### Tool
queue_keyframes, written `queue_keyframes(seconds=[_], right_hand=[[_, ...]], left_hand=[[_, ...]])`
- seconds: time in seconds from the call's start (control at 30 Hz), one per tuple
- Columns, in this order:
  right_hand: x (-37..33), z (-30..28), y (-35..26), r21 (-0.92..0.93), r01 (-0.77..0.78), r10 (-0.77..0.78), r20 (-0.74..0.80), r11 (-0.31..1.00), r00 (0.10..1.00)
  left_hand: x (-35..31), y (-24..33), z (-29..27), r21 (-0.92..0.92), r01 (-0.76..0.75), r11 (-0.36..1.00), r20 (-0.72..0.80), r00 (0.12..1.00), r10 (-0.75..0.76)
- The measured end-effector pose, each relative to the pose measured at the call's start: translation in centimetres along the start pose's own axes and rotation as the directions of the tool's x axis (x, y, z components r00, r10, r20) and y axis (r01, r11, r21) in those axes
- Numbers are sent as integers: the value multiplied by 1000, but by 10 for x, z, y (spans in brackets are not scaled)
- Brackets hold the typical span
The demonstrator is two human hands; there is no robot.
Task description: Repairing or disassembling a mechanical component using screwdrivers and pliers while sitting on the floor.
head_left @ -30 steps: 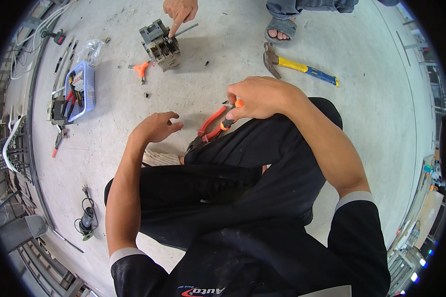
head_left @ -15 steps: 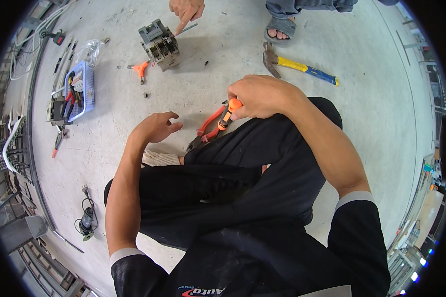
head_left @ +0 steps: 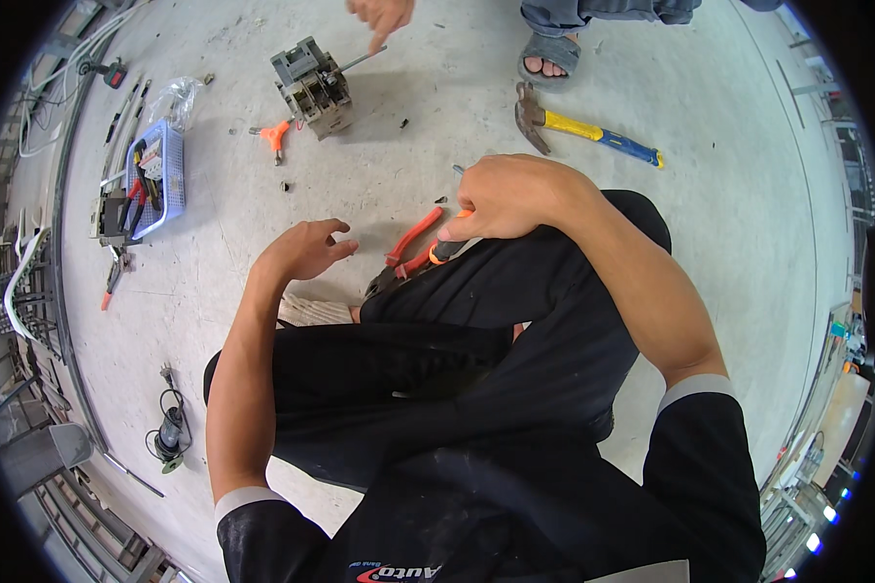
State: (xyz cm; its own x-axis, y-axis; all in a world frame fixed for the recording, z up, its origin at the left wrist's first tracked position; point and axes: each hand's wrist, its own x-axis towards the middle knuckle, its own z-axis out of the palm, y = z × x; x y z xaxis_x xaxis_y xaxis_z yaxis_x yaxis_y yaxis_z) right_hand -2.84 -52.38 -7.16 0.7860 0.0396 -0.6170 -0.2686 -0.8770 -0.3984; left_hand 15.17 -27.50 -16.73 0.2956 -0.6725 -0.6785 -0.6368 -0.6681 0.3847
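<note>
My right hand [head_left: 515, 199] is closed around a screwdriver with an orange and black handle [head_left: 446, 250], above my bent leg. A short grey metal tip [head_left: 459, 170] pokes out past the fingers; whether it belongs to the screwdriver I cannot tell. Just under the handle lie red-handled pliers [head_left: 413, 238], their dark jaws beside my foot. My left hand [head_left: 311, 250] hovers left of the pliers, fingers apart and holding nothing. Farther off stands a grey electrical contactor [head_left: 313, 87] with a thin metal rod [head_left: 364, 59] at its side. Another person's hand [head_left: 381, 17] points a finger at the rod's end.
A claw hammer [head_left: 593, 134] lies far right, near the other person's sandalled foot [head_left: 550, 60]. An orange three-armed wrench [head_left: 275, 136] sits beside the contactor. At left are a blue tool basket [head_left: 172, 180] and a corded power tool [head_left: 171, 432].
The other person's hand has moved right, from the contactor to the rod's outer end. My right hand has shifted slightly over the screwdriver, hiding more of its handle. My left hand has stayed put.
</note>
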Motion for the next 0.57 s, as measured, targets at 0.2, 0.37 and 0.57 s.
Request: queue_keyframes(seconds=[0.2,0.37,0.57], right_hand=[[0,-2,-2,2,-13,13,20,1000,1000],[-1,-6,-5,-9,-50,50,27,999,998],[-2,-6,-4,-7,-28,28,25,1000,999]], left_hand=[[1,-2,1,2,-2,1000,2,1000,2],[3,-5,2,9,-15,1000,11,1000,14],[2,-2,1,17,-12,1000,18,1000,12]])
